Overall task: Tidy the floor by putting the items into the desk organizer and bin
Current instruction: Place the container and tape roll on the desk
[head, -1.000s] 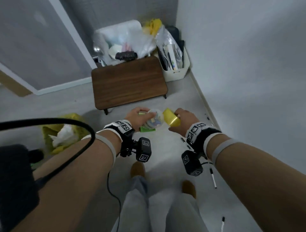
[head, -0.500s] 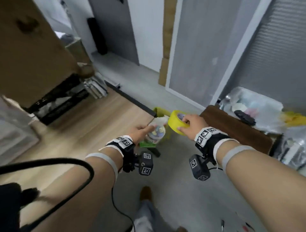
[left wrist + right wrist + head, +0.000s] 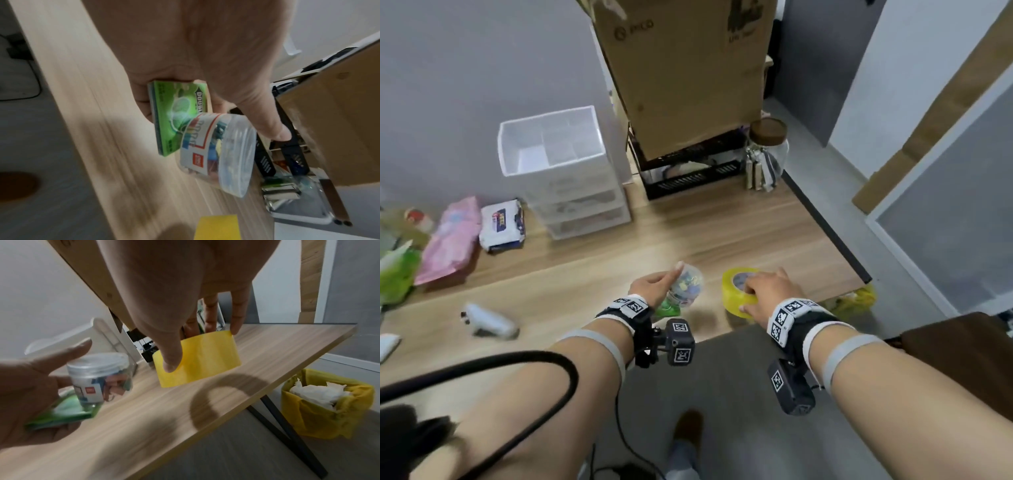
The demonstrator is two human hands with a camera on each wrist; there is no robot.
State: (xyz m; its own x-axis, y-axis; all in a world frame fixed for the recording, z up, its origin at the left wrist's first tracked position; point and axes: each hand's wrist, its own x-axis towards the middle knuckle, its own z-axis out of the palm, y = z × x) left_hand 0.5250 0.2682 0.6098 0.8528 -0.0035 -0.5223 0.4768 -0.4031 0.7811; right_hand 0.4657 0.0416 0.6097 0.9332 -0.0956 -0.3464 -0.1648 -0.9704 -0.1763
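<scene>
Nearest the bench's front edge, the left hand [image 3: 654,286] grips two things at once. One is a flat green pack [image 3: 179,116], pressed against the palm under the curled fingers, its long axis running away from the wrist. White letters reading "DOUB" show on an arrow shape at its edge; the rest of the word is hidden. The other is a small clear plastic jar [image 3: 218,152] of coloured clips, pinched between thumb and fingers just beyond the pack. In the right wrist view it stands nearly upright with its clear lid on top. A white label with a small red square logo wraps round it; the lettering is too blurred to read.

Beside it, over the same front part of the bench [image 3: 592,270], the right hand [image 3: 770,291] holds a yellow tape roll [image 3: 197,360], thumb on the outer band and fingers reaching over the far rim. In the head view the roll's open core faces up and slightly away.

Below the bench's right corner sits a bin [image 3: 327,404] lined with a yellow bag, holding crumpled white paper.

Farther back on the bench stands a white desk organizer [image 3: 558,164], its open compartments on top and clear drawers beneath. To the organizer's right rises a cardboard box [image 3: 685,68] printed "PICO".
</scene>
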